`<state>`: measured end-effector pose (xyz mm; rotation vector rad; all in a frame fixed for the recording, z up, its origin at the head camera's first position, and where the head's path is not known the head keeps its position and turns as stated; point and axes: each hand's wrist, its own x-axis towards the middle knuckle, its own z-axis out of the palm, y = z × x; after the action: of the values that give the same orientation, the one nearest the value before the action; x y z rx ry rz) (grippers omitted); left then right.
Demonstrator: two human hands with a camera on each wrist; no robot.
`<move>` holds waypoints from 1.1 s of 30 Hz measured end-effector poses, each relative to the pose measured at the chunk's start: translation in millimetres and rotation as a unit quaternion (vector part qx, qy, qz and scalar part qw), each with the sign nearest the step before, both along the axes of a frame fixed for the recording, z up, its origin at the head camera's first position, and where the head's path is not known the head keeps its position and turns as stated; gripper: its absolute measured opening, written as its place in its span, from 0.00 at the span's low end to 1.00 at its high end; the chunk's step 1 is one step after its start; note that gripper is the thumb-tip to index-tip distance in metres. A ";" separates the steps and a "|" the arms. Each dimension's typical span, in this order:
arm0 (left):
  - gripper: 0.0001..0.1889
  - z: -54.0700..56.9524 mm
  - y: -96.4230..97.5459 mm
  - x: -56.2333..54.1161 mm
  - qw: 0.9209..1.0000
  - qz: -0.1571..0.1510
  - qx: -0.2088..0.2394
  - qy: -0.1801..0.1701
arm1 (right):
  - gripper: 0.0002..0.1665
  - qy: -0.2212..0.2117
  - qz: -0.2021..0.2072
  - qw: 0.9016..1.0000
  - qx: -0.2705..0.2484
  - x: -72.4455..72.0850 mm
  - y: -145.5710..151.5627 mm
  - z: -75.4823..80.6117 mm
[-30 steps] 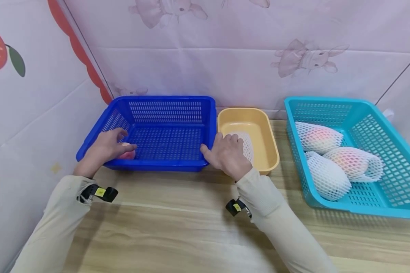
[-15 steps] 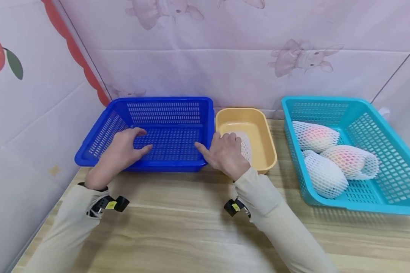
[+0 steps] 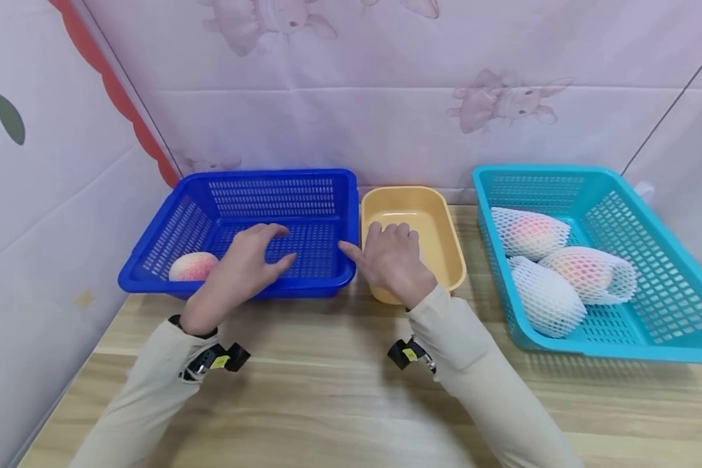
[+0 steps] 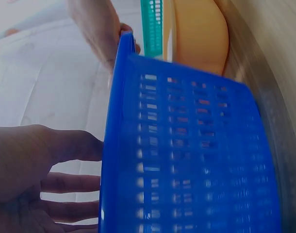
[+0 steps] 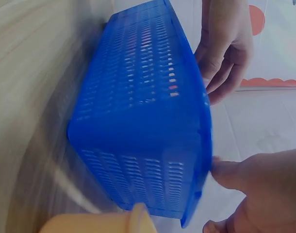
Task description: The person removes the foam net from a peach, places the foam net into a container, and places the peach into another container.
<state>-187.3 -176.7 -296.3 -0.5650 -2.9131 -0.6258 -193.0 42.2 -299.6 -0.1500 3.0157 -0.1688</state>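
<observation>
A pink-and-cream peach (image 3: 193, 266) lies bare at the left end of the blue basket (image 3: 295, 285). My left hand (image 3: 240, 266) hovers over the basket's front rim, thumb and fingers apart with nothing between them. In the left wrist view its fingers (image 4: 70, 182) reach behind the blue rim. Above the yellow tray (image 3: 453, 250) is my right hand (image 3: 393, 263), its fingers bent loosely downward. Its thumb points at the blue basket's right rim, and the right wrist view shows the thumb (image 5: 228, 174) right at that rim. A white foam net in the tray is almost wholly hidden beneath this hand.
To the right stands a turquoise basket (image 3: 637, 354) holding several peaches in white foam nets (image 3: 587, 274). The baskets and tray rest on a wooden table (image 3: 316, 390), their backs near a rabbit-print wall covering (image 3: 386, 130).
My left hand has let go of the peach and moved right along the basket's front, leaving the peach uncovered at the left end. The right hand stays over the tray.
</observation>
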 end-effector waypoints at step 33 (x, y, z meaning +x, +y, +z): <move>0.18 -19.9 123.8 17.9 0.982 -0.102 0.047 0.153 | 0.25 0.008 -0.028 0.995 -0.091 28.3 111.8 47.5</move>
<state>-169.4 -52.9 -316.2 -0.8712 -2.5453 -0.6324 -164.7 153.9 -252.1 -0.0833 3.0187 -0.4500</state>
